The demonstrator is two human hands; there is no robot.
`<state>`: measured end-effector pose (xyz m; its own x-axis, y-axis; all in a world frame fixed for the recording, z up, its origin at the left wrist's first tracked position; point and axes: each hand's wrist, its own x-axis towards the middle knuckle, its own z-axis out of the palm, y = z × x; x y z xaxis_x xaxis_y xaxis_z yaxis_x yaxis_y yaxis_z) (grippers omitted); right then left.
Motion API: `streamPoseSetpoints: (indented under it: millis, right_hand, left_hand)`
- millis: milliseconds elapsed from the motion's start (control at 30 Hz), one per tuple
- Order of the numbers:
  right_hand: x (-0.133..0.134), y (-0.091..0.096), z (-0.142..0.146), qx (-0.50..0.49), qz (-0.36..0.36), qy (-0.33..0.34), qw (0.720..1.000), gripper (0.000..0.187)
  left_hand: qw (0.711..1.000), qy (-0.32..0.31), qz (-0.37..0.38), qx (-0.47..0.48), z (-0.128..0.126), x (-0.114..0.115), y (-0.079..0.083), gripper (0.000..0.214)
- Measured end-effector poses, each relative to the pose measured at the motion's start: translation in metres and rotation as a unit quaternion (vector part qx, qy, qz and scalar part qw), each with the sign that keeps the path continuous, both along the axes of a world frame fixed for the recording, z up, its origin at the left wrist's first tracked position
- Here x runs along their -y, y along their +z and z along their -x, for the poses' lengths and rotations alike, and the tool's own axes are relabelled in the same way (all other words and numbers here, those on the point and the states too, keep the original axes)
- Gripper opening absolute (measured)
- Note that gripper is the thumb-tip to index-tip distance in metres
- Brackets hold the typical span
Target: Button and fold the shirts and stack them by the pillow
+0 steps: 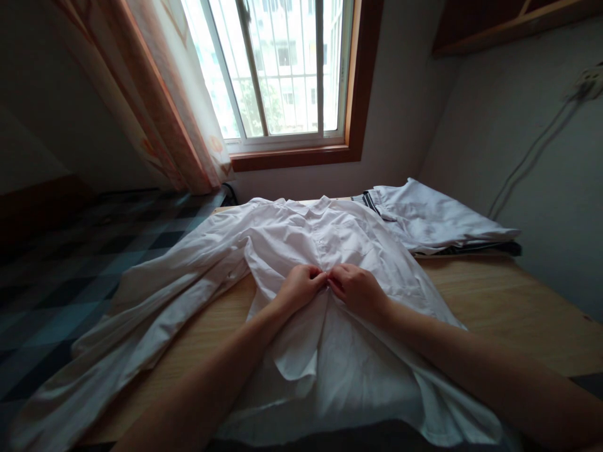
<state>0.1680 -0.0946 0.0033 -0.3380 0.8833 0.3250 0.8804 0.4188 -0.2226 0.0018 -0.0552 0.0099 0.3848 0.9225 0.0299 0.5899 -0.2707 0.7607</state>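
Note:
A white button-up shirt (pixel 282 251) lies front side up, its collar at the far end and one sleeve stretched toward the lower left. My left hand (pixel 302 285) pinches the front edge of the shirt about midway down. Right beside it, my right hand (pixel 355 285) pinches the opposite front edge, and the fingertips of both hands meet at the placket. Above the hands the front is closed, with small buttons showing; below them the two front panels hang apart. Whether a button is between my fingers is hidden.
The shirt rests on a light wooden board (pixel 509 301). Folded white clothing (pixel 438 216) with dark striped trim lies at the back right. A checked bedspread (pixel 61 289) is on the left, near a curtain (pixel 155 94) and a window (pixel 287 75). A cable (pixel 527 157) hangs along the right wall.

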Motion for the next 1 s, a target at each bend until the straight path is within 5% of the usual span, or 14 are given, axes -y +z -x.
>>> streamPoseSetpoints:
  millis: [467,1000]
  right_hand:
    - [-0.0044,-0.0004,-0.0056,-0.009,-0.012,0.021,1.0,0.025]
    - [-0.0043,-0.0047,-0.0062,-0.013,-0.022,0.056,0.998,0.028]
  left_hand:
    - [0.998,0.016,0.033,0.054,-0.0016,-0.0005,0.0044,0.025]
    - [0.963,0.019,0.175,0.204,0.0024,0.0007,0.0024,0.035]
